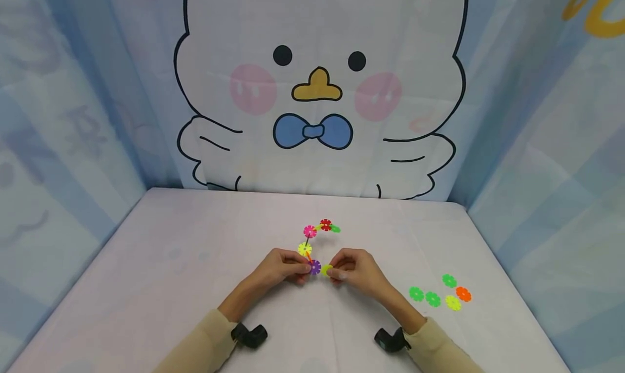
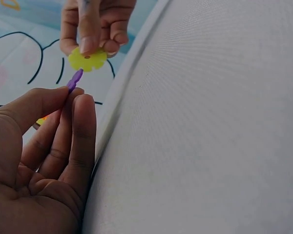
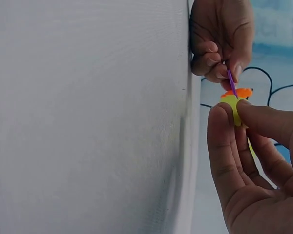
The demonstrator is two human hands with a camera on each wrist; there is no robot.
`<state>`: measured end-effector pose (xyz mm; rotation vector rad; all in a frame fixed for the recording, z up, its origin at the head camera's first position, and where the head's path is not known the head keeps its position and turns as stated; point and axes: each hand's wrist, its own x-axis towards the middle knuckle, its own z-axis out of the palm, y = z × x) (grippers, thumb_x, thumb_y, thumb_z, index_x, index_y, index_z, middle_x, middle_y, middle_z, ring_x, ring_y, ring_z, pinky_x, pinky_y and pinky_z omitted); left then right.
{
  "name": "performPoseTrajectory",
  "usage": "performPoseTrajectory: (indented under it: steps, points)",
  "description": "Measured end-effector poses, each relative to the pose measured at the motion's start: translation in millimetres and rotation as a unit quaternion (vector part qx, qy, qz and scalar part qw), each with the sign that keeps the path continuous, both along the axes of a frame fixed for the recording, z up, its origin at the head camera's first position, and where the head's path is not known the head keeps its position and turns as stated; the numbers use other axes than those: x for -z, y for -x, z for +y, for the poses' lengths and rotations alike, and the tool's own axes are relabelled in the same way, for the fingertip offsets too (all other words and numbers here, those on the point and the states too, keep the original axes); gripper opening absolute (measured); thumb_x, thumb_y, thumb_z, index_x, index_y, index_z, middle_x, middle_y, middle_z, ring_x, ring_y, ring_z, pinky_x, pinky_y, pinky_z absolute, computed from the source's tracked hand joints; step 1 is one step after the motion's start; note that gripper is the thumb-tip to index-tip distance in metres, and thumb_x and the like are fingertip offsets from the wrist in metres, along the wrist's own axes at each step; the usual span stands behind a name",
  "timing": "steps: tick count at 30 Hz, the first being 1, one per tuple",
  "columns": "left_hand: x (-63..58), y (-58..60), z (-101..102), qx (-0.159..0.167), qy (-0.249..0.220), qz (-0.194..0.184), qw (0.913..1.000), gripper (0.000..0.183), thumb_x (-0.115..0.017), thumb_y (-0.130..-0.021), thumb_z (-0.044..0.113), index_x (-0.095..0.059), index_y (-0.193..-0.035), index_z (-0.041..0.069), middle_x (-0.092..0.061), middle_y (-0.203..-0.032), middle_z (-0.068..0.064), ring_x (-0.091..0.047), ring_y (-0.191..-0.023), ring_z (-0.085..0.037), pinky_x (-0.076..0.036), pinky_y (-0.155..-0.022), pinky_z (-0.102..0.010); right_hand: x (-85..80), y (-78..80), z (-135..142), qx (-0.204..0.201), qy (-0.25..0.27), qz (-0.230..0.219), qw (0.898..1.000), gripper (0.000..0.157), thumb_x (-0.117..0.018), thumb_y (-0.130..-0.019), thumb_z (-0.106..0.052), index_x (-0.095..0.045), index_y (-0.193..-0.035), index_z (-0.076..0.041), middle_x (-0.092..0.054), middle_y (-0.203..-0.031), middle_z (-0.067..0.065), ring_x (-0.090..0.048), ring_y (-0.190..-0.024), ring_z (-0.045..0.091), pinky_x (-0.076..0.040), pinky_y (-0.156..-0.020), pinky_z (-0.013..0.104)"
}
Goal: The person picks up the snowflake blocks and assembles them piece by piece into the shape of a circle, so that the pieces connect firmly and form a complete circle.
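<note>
- Blue-and-white drapes [image 1: 63, 145] flank us, a cartoon bird [image 1: 317, 31] in a blue bow tie [image 1: 313, 131] fills the middle, and at top right yellow lettering [image 1: 605, 30] is cropped by the frame, too cut off for us to read.
- On our left, the left hand [image 1: 285, 267] is over the white table [image 1: 195, 237], thumb and fingertips clamped on a purple disc [image 1: 316, 267], notched like a little flower.
- Beyond it, look, a colourful chain [image 1: 310, 231] of the same wheels arcs over the tabletop: orange, yellow, pink, red, green at the far tip.
- Just right of the purple, we've got a yellow disc [image 1: 326, 270], pinched tight by the right hand [image 1: 358, 267].
- Out right, well apart, five loose discs [image 1: 432, 299]: three green, one orange, one yellow.
- Left wrist view gives us the yellow disc's centre hole, covered in the head view; right wrist view shows the purple edge-on, meeting the yellow. Slotted together? We cannot tell.
</note>
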<state>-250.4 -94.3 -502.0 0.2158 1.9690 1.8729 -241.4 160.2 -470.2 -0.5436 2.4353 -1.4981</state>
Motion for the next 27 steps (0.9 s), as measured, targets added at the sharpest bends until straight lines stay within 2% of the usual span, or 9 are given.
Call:
performPoseTrajectory:
  steps: [8,17,27]
  points:
    - [0.3,-1.9,0,0.0,0.0,-0.002,1.0,0.024,-0.08,-0.095,0.013,-0.077,-0.11,-0.005,-0.08,-0.088,-0.004,-0.073,-0.072,-0.011,-0.067,-0.074,-0.028,0.0,-4.1,-3,0.008,-0.008,0.018,1.0,0.012,-0.081,-0.092,-0.01,-0.073,-0.096,-0.002,-0.078,-0.086,0.013,-0.074,-0.073,0.019,-0.057,-0.068,0.019]
    - [-0.3,-0.6,-1,0.005,-0.002,0.004,1.0,0.025,-0.08,-0.095,0.014,-0.076,-0.11,-0.005,-0.078,-0.086,-0.004,-0.072,-0.072,-0.012,-0.067,-0.074,-0.028,2.7,-6.2,-7,0.02,-0.024,0.059,0.998,0.01,-0.083,-0.091,-0.01,-0.074,-0.089,-0.006,-0.077,-0.085,0.008,-0.072,-0.075,0.01,-0.055,-0.069,0.018]
    - [-1.9,-0.9,-1,0.005,-0.017,-0.002,0.9998,0.023,-0.08,-0.095,0.01,-0.076,-0.109,-0.008,-0.08,-0.085,-0.006,-0.073,-0.072,-0.011,-0.066,-0.071,-0.026,7.5,-8.6,-13,0.037,-0.02,0.1,0.994,0.012,-0.083,-0.091,-0.008,-0.074,-0.084,-0.008,-0.078,-0.085,0.006,-0.07,-0.075,0.005,-0.061,-0.071,0.019]
